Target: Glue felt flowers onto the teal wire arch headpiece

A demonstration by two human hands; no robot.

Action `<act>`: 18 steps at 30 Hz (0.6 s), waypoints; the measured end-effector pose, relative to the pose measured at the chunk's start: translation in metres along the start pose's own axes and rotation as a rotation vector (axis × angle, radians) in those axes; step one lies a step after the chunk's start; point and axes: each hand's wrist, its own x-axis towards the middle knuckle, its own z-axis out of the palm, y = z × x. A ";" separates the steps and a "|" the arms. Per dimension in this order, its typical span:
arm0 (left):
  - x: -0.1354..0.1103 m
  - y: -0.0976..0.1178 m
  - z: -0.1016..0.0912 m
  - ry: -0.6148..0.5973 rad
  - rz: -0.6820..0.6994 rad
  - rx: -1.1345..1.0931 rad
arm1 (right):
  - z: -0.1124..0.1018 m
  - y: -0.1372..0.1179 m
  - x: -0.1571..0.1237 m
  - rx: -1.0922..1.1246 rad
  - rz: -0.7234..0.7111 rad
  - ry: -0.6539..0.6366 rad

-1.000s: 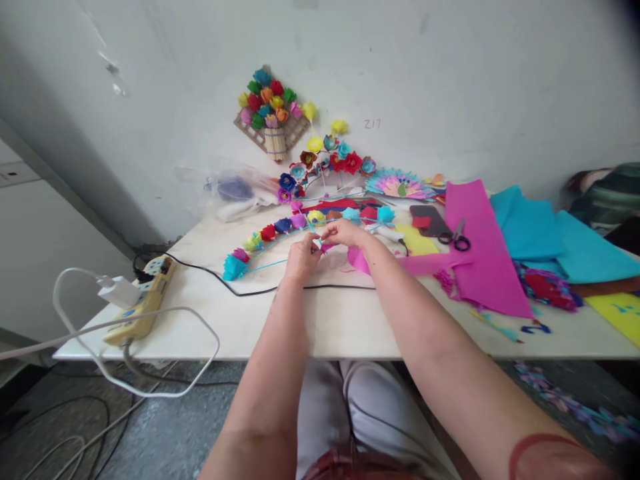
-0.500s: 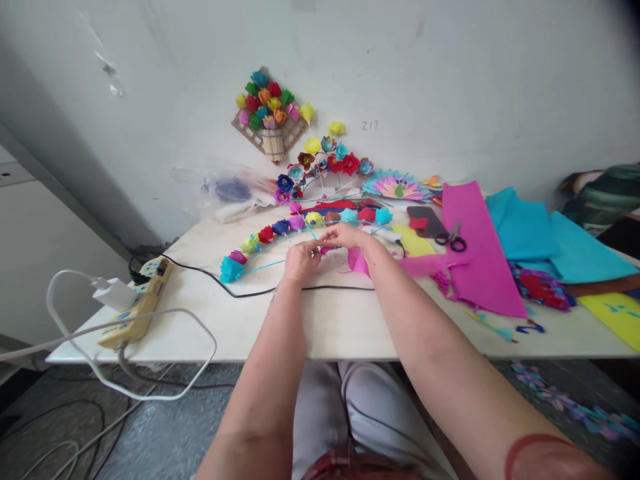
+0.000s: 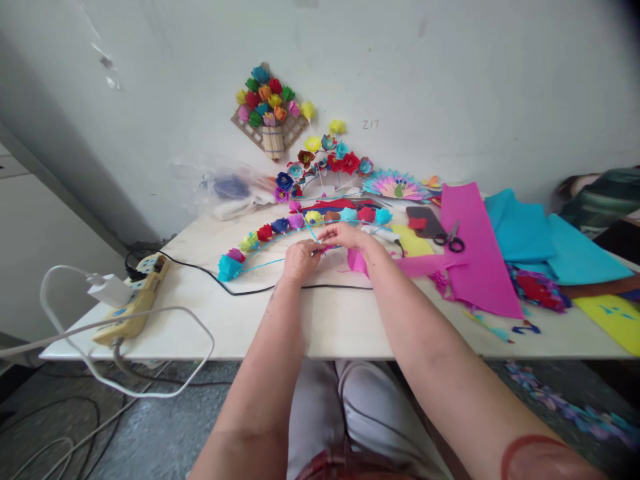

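Note:
Both my hands meet over the middle of the white table, fingertips pinched close together. My left hand (image 3: 301,261) is closed at the lower end of a thin blue stem (image 3: 311,231) that slants up toward a pink paper bud (image 3: 295,207). My right hand (image 3: 345,236) is closed against the left fingertips, with a bit of pink paper showing between them; the fingers partly hide the grip. Under my right wrist lies a curled pink paper strip (image 3: 357,261). Just beyond my hands curves a row of colourful paper flowers (image 3: 279,226) on a blue frame.
At right lie scissors (image 3: 450,239), a dark phone (image 3: 424,222), a pink sheet (image 3: 483,253) and blue sheets (image 3: 520,227). A white corded tool (image 3: 383,233) rests beyond my right wrist; its black cord crosses the table. A power strip (image 3: 131,313) sits at left.
My hands stay pinched together in nearly the same place, with only slight finger movement. The view has shifted a little.

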 end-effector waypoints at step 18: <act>0.014 0.015 0.002 0.023 0.014 0.026 | -0.022 -0.024 -0.012 -0.573 -0.087 0.051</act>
